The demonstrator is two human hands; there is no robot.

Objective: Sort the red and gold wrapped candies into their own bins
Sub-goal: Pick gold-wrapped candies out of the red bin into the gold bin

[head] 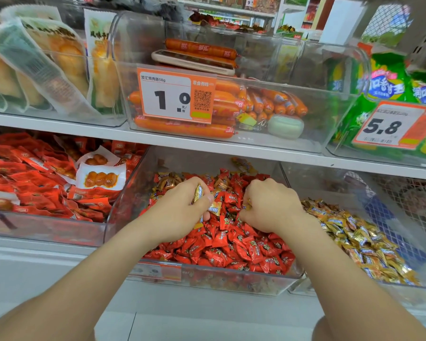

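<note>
The left hand (180, 207) pinches gold candies (198, 193) in curled fingers over the middle bin (231, 283), where red candies (231, 249) heap to the front lip. Just beside it, the right hand (271, 205) curls into the pile; whether it holds anything cannot be told. Past the clear wall, the right bin (379, 292) holds a gold heap (354, 237), open above its front.

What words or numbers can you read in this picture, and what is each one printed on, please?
"双汇鸡肉肠58g", "1.0": orange price tag on the sausage bin.
"5.8": right price tag on the green-bag bin.
"双汇": top sausage.
Too blurred to read: candy wrappers, lower bin tag.
</note>
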